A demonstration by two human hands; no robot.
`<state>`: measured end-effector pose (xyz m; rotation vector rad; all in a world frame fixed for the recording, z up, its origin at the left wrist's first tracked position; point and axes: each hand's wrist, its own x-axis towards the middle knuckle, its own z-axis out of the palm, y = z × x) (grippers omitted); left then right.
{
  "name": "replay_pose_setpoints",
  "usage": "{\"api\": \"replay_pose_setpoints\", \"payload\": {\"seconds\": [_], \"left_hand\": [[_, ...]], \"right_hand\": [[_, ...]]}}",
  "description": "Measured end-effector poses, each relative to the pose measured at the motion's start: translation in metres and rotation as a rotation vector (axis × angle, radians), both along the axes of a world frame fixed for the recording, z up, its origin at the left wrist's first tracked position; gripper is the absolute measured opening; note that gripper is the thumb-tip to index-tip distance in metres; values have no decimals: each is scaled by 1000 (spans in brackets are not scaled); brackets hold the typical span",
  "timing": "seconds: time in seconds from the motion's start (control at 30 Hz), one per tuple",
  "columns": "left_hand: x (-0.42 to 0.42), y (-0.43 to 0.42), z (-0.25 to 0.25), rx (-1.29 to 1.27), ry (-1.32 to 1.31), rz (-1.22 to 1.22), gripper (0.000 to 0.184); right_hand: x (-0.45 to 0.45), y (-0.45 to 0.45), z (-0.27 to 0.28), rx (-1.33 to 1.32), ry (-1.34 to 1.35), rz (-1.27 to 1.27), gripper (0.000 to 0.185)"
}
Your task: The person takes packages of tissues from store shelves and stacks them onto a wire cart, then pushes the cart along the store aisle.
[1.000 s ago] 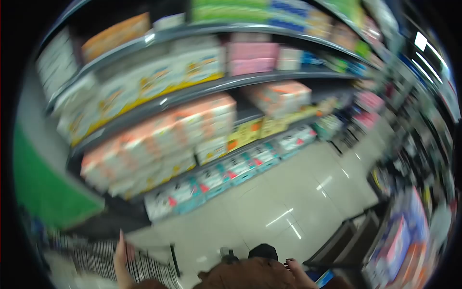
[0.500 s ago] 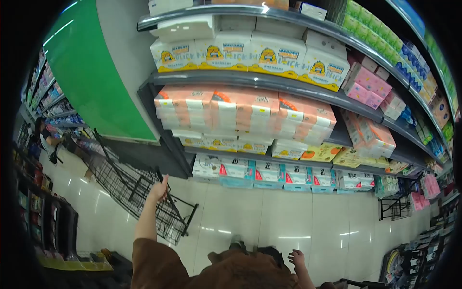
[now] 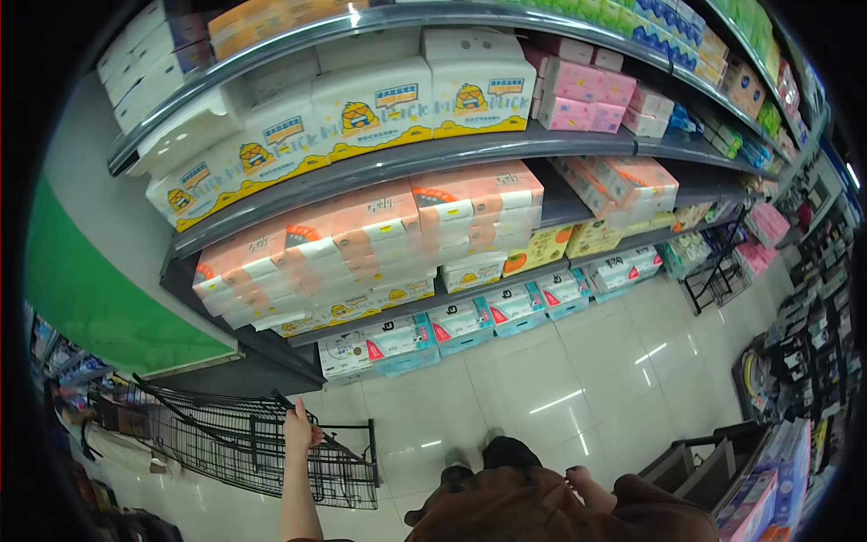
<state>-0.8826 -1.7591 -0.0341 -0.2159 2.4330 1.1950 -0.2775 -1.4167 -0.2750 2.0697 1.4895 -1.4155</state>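
Black wire-mesh shopping cart (image 3: 256, 443) stretched lengthwise leftward from left hand (image 3: 301, 429) — fingers wrapped round its handle (image 3: 285, 400) — right hand (image 3: 591, 492) farther, grip unclear

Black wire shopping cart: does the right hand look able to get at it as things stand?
Probably not without reaching across: the right hand is on the other side of the brown cloth top from the cart, which the left hand holds.

The cart (image 3: 256, 443) is black, the shirt (image 3: 506, 508) brown, the end panel (image 3: 108, 312) green.
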Motion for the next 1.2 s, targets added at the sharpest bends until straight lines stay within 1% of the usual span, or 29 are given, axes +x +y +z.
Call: {"api": "replay_pose_setpoints", "payload": {"seconds": [0.03, 0.07, 0.1, 0.13, 0.17, 0.2, 0.23, 0.27, 0.33, 0.37, 0.4, 0.43, 0.47, 0.5, 0.57, 0.63, 0.67, 0.7, 0.73, 0.77, 0.8, 0.83, 0.9, 0.97, 1.03, 1.1, 1.17, 1.2], "left_hand": [[-15, 3, -14, 7, 31, -43, 60], [-25, 11, -18, 11, 61, -68, 59], [-33, 17, -24, 93, 57, -48, 59], [-33, 31, -14, 175, 52, -29, 60], [-36, 41, -11, 89, 150, 3, 60], [-48, 35, -33, -181, 412, -207, 61], [-59, 30, -55, -498, 706, -336, 62], [-56, 43, -31, -477, 496, -250, 64], [-57, 63, 0, -460, 223, -11, 67], [-56, 71, 16, -371, 152, 30, 71], [-58, 74, 19, -392, 150, 38, 70], [-73, 69, 11, -396, 137, 34, 70], [-77, 73, 10, -411, 138, 41, 70], [-81, 76, 10, -428, 139, 44, 70], [-87, 76, 8, -426, 108, 58, 70], [-97, 76, 8, -378, 68, 89, 69], [-94, 79, 9, -402, 96, 115, 68], [-98, 65, -27, -508, 220, 5, 71], [-87, 64, -27, -482, 285, -35, 68], [-74, 68, -23, -465, 264, -25, 66], [-61, 73, -17, -448, 242, -14, 63], [-49, 80, -12, -432, 141, 43, 60], [-19, 84, -18, -456, 189, -21, 60], [10, 98, 6, -427, 145, -39, 62], [22, 105, -14, -321, 161, -40, 64], [23, 123, -17, -279, 211, -19, 62], [22, 131, -22, -211, 263, -31, 60], [19, 134, -26, -164, 292, -57, 59]], "right_hand": [[-5, 1, 2, 3, -7, 73, 26], [-12, 7, 3, 4, -14, 163, 25], [-23, 16, 5, -5, -21, 288, 24], [-27, 30, -14, 23, -30, 577, 24], [-28, 36, -48, 124, 18, 702, 24], [-22, 45, -84, 223, 81, 834, 25], [-33, 66, -104, 325, 165, 959, 25], [-54, 85, -108, 250, 292, 891, 27], [-88, 91, -103, 87, 505, 678, 31], [-113, 97, -90, -16, 505, 555, 33], [-137, 104, -81, -119, 493, 423, 35], [-169, 101, -56, -204, 458, 282, 37], [-196, 104, -26, -244, 363, 350, 38], [-200, 116, -63, -306, 437, 277, 36], [-245, 124, -32, -392, 347, 228, 34], [-290, 139, -29, -328, 350, 439, 42], [-317, 145, -27, -299, 391, 499, 42], [-346, 150, -25, -269, 435, 559, 41], [-376, 156, -23, -262, 481, 598, 41], [-405, 156, -18, -257, 523, 641, 40], [-435, 149, -1, -263, 562, 657, 39], [-467, 141, 26, -264, 599, 672, 38], [-521, 112, 84, -295, 748, 720, 37], [-573, 74, 142, -384, 848, 720, 36], [-621, 36, 188, -452, 1008, 809, 36], [-663, -6, 249, -412, 1093, 883, 42], [-702, -40, 286, -431, 1154, 866, 44], [-723, -53, 297, -476, 1177, 835, 48]]}}
